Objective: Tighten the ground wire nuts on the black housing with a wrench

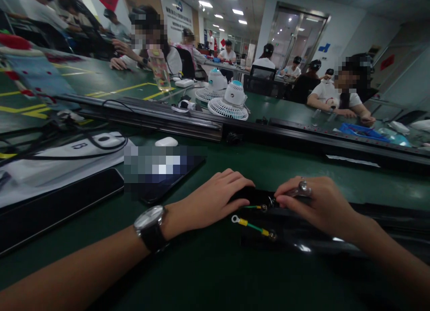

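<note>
On my feed the left hand (221, 194) lies at the farther black strip's (260, 194) left end, right of mid-tabletop, thumb spread from fingers. So light a hold, I judge, could let that strip slide. Its green wire (252, 207) disappears behind the thumb and might get trapped; the nearer wire (254, 227) has a loose ring end I'd worry about snagging. The nearer black strip (292, 239) runs toward the tabletop's right edge. I see the right hand (312, 199) with thumb and forefinger pressed together, apparently pinching a small shiny part (272, 200); a slip could lose it against the black.

For writing, the white pouch (77, 168) toward the tabletop's left edge reads "B" or "13". I can't read the watch (149, 218) or the wall sign (181, 24).
</note>
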`<state>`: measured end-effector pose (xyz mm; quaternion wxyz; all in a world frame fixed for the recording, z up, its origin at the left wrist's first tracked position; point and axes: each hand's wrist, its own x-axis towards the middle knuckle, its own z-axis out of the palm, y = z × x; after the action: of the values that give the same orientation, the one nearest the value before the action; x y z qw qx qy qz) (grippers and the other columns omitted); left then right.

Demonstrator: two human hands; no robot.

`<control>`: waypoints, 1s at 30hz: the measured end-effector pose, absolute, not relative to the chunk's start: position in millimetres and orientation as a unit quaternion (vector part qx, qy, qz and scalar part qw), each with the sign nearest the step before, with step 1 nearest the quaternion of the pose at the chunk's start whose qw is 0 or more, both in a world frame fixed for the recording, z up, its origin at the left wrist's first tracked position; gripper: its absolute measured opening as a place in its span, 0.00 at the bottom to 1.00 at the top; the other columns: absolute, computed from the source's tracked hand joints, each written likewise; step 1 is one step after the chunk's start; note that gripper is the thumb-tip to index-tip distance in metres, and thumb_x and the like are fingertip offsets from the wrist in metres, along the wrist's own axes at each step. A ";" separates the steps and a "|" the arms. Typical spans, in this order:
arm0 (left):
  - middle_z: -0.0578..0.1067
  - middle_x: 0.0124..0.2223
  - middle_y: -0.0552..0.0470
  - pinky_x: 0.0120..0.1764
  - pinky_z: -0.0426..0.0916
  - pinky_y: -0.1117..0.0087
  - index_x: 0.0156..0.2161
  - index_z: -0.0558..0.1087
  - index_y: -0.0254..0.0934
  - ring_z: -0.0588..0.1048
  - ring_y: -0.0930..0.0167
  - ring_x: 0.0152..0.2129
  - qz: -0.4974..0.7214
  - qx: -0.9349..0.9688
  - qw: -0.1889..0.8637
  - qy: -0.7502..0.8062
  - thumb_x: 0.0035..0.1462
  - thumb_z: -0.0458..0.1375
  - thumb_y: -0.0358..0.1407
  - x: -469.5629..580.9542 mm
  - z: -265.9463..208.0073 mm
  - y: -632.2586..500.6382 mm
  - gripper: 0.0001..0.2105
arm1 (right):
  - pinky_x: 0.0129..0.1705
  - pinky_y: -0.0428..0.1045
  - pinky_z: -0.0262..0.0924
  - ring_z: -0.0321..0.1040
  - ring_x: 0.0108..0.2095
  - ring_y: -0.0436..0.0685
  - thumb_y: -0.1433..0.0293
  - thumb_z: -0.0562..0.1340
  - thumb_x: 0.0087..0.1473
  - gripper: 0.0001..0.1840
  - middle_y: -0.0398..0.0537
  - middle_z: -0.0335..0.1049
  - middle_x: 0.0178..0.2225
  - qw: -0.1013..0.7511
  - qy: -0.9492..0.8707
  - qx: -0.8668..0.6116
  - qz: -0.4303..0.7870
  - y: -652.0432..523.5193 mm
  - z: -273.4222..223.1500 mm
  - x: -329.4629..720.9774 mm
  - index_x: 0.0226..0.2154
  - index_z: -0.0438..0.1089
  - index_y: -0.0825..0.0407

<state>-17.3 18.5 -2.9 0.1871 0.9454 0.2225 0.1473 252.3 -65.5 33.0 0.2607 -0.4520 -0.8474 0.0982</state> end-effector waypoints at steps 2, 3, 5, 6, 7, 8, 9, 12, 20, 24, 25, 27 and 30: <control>0.73 0.55 0.50 0.53 0.65 0.62 0.59 0.67 0.44 0.70 0.66 0.50 0.146 0.947 0.184 0.220 0.70 0.56 0.40 -17.3 -3.4 19.0 0.15 | 0.34 0.48 0.64 0.78 0.30 0.53 0.67 0.61 0.66 0.08 0.43 0.82 0.34 0.260 -0.838 -0.469 0.102 -64.9 28.1 250.6 0.38 0.78 0.48; 0.73 0.55 0.50 0.53 0.65 0.62 0.59 0.67 0.44 0.70 0.65 0.51 0.146 0.948 0.182 0.219 0.70 0.56 0.40 -17.2 -3.5 19.1 0.15 | 0.33 0.48 0.64 0.78 0.30 0.53 0.67 0.62 0.66 0.09 0.43 0.83 0.34 0.257 -0.835 -0.474 0.105 -64.6 25.5 249.8 0.37 0.78 0.48; 0.73 0.55 0.50 0.53 0.64 0.62 0.60 0.67 0.44 0.70 0.65 0.51 0.145 0.948 0.181 0.218 0.70 0.56 0.41 -16.9 -3.6 19.0 0.15 | 0.32 0.48 0.64 0.77 0.29 0.52 0.67 0.62 0.65 0.09 0.43 0.83 0.34 0.254 -0.834 -0.478 0.110 -64.2 21.0 248.4 0.37 0.78 0.48; 0.73 0.55 0.50 0.53 0.64 0.62 0.60 0.67 0.44 0.70 0.65 0.51 0.144 0.948 0.180 0.218 0.70 0.56 0.41 -16.8 -3.6 19.0 0.16 | 0.32 0.47 0.63 0.77 0.28 0.52 0.67 0.62 0.65 0.08 0.43 0.83 0.34 0.255 -0.833 -0.478 0.112 -64.1 19.5 247.8 0.37 0.78 0.48; 0.73 0.56 0.50 0.53 0.64 0.62 0.60 0.67 0.44 0.70 0.65 0.52 0.142 0.948 0.181 0.218 0.70 0.56 0.41 -16.6 -3.6 19.0 0.16 | 0.32 0.47 0.64 0.77 0.28 0.52 0.67 0.62 0.65 0.08 0.43 0.83 0.34 0.257 -0.833 -0.477 0.114 -64.0 18.6 247.3 0.37 0.78 0.47; 0.73 0.56 0.50 0.53 0.64 0.62 0.60 0.67 0.44 0.69 0.65 0.52 0.140 0.949 0.181 0.219 0.70 0.56 0.41 -16.4 -3.6 19.0 0.16 | 0.33 0.47 0.64 0.76 0.29 0.52 0.67 0.62 0.65 0.08 0.43 0.82 0.34 0.258 -0.834 -0.474 0.116 -64.0 18.4 247.0 0.37 0.78 0.48; 0.72 0.56 0.50 0.53 0.64 0.62 0.60 0.67 0.44 0.69 0.65 0.52 0.137 0.949 0.181 0.219 0.71 0.55 0.41 -16.3 -3.8 19.0 0.16 | 0.33 0.47 0.65 0.76 0.29 0.52 0.68 0.62 0.65 0.08 0.43 0.82 0.34 0.257 -0.837 -0.469 0.116 -64.1 18.8 246.9 0.38 0.78 0.48; 0.72 0.56 0.50 0.54 0.63 0.62 0.60 0.66 0.44 0.69 0.65 0.52 0.137 0.948 0.182 0.220 0.71 0.55 0.41 -16.0 -4.4 19.5 0.16 | 0.39 0.49 0.66 0.77 0.35 0.53 0.70 0.60 0.67 0.09 0.45 0.81 0.37 0.227 -0.867 -0.428 0.118 -64.6 23.8 248.9 0.40 0.77 0.49; 0.73 0.55 0.51 0.52 0.62 0.63 0.60 0.67 0.44 0.68 0.66 0.51 0.140 0.947 0.189 0.217 0.71 0.54 0.41 -15.4 -5.0 20.0 0.15 | 0.38 0.48 0.66 0.77 0.35 0.53 0.69 0.61 0.67 0.07 0.45 0.82 0.36 0.238 -0.865 -0.426 0.115 -66.5 36.0 255.0 0.41 0.77 0.49; 0.73 0.56 0.51 0.52 0.62 0.64 0.60 0.67 0.45 0.68 0.66 0.51 0.149 0.946 0.190 0.215 0.71 0.54 0.41 -15.1 -6.2 19.9 0.15 | 0.33 0.46 0.65 0.78 0.30 0.52 0.67 0.62 0.66 0.08 0.43 0.83 0.34 0.252 -0.841 -0.468 0.102 -66.4 31.0 251.4 0.38 0.78 0.48; 0.73 0.56 0.51 0.52 0.62 0.64 0.60 0.67 0.45 0.68 0.66 0.51 0.152 0.946 0.190 0.214 0.71 0.54 0.41 -15.0 -6.4 20.0 0.15 | 0.31 0.46 0.65 0.78 0.29 0.52 0.67 0.62 0.66 0.09 0.43 0.83 0.34 0.250 -0.839 -0.472 0.103 -66.4 29.5 250.6 0.38 0.79 0.48; 0.73 0.55 0.51 0.51 0.62 0.64 0.59 0.67 0.45 0.68 0.66 0.51 0.155 0.946 0.189 0.213 0.71 0.55 0.40 -14.8 -7.0 20.1 0.15 | 0.27 0.45 0.63 0.77 0.26 0.51 0.66 0.62 0.65 0.09 0.42 0.83 0.33 0.247 -0.833 -0.483 0.109 -66.5 26.9 249.4 0.37 0.79 0.48; 0.74 0.55 0.51 0.51 0.62 0.64 0.59 0.68 0.45 0.69 0.66 0.51 0.157 0.946 0.189 0.213 0.71 0.55 0.41 -14.7 -8.0 20.6 0.14 | 0.25 0.45 0.62 0.76 0.24 0.50 0.66 0.63 0.65 0.09 0.42 0.82 0.30 0.251 -0.828 -0.488 0.115 -66.0 25.6 248.1 0.36 0.79 0.48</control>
<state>-14.7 20.6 -8.0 0.1888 0.9457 0.2133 0.1565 248.1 -66.0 25.6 0.2509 -0.4875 -0.8283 0.1151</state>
